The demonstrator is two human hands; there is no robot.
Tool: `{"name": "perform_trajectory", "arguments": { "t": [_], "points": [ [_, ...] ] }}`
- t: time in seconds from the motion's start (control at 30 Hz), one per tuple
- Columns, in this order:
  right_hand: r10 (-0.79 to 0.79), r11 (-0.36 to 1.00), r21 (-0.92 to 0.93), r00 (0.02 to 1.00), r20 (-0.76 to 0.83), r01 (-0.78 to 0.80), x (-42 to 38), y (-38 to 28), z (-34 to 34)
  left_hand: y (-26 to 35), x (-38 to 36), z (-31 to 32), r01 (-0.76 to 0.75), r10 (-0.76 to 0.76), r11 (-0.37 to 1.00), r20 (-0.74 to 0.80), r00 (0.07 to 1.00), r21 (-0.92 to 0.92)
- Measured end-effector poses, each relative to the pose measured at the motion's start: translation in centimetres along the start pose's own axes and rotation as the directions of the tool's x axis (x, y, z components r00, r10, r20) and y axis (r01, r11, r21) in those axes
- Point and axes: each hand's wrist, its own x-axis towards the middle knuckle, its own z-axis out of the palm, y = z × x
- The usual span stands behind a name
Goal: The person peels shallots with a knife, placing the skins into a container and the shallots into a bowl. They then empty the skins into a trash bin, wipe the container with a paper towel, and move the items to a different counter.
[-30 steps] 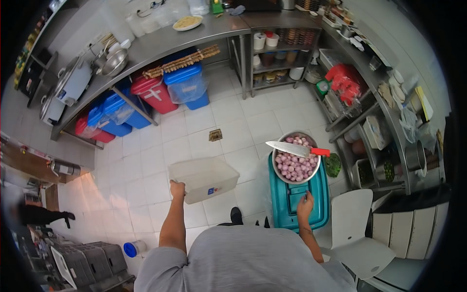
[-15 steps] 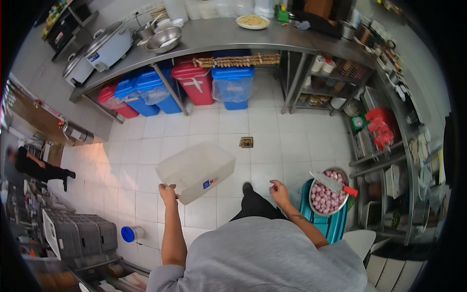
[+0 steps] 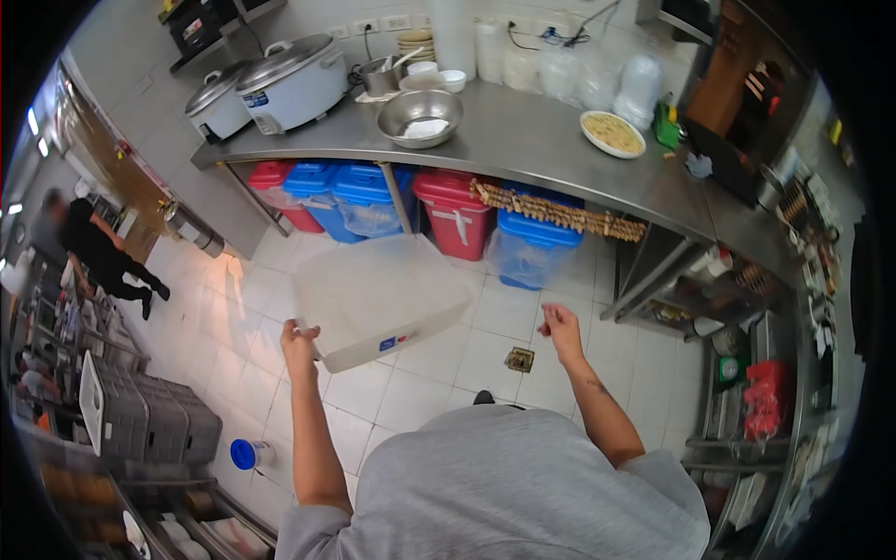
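Observation:
A clear, frosted plastic storage box (image 3: 383, 299) with a small blue label hangs over the tiled floor. My left hand (image 3: 300, 343) grips it by the near left corner of its rim. The box is tilted, and I can make out nothing inside it. My right hand (image 3: 562, 331) is raised in the air to the right of the box, apart from it. Its fingers are loosely bent with nothing in them. Past that hand stands a blue lidded bin (image 3: 534, 245) under the steel counter.
A steel counter (image 3: 523, 140) ahead carries rice cookers (image 3: 297, 86), a metal bowl (image 3: 420, 119) and a plate of food (image 3: 613, 133). Red and blue bins stand beneath it. A floor drain (image 3: 519, 359), grey crates (image 3: 149, 411) and a blue-lidded tub (image 3: 252, 454) are nearby. A person (image 3: 103, 247) walks at left.
My view has lifted and swung forward, bringing the counter nearer. The box stays in my left hand. My right hand has risen, and the bowl of onions with the knife has left the view.

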Motion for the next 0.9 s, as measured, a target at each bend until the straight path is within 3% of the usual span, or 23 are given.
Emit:
{"name": "perform_trajectory", "arguments": {
  "t": [0.03, 0.13, 0.2, 0.33, 0.4, 0.57, 0.63, 0.73, 0.83, 0.9],
  "points": [
    [0.02, 0.999, 0.042, 0.999, 0.038, -0.021, 2.7, -2.9, 1.7, 0.5, 1.0, -0.3, -0.053, 0.052, 0.998, -0.026, 0.998, -0.037],
    [0.017, 0.987, 0.154, 0.994, 0.107, -0.033, 10.1, -9.0, 6.9, 5.7, 2.0, -1.7, 0.019, -0.023, 0.999, -0.076, 0.997, -0.051],
    [0.002, 0.979, 0.203, 0.99, 0.138, -0.03, 13.8, -12.8, 10.3, 5.5, 5.0, -3.4, -0.013, 0.0, 0.987, -0.079, 0.997, -0.161],
    [0.039, 0.962, 0.261, 0.989, 0.14, -0.075, 21.3, -15.8, 15.6, 7.3, 10.1, -4.7, -0.095, 0.042, 0.959, -0.199, 0.979, -0.266],
    [0.071, 0.956, 0.273, 0.989, 0.132, -0.105, 24.9, -16.4, 17.7, 7.4, 13.6, -5.4, -0.119, 0.068, 0.951, -0.183, 0.981, -0.285],
    [0.136, 0.967, 0.226, 0.989, -0.065, -0.118, 33.7, -18.3, 23.0, 8.2, 24.5, -1.3, -0.184, 0.095, 0.924, -0.265, 0.96, -0.336],
    [0.157, 0.972, 0.202, 0.972, -0.176, -0.121, 36.5, -18.5, 25.0, 8.2, 29.2, 1.1, -0.143, 0.061, 0.932, -0.247, 0.967, -0.332],
    [0.221, 0.955, 0.219, 0.973, -0.067, -0.202, 40.0, -16.9, 26.0, 7.5, 35.2, 4.4, -0.045, -0.02, 0.943, -0.191, 0.981, -0.33],
    [0.153, 0.926, 0.374, 0.959, -0.238, -0.055, 39.6, -17.2, 26.1, 6.9, 40.6, 8.7, 0.016, -0.069, 0.936, -0.139, 0.988, -0.353],
    [0.204, 0.903, 0.429, 0.914, -0.352, -0.036, 38.6, -17.8, 25.3, 6.3, 43.0, 11.2, 0.045, -0.084, 0.938, -0.1, 0.991, -0.344]
  ]
}}
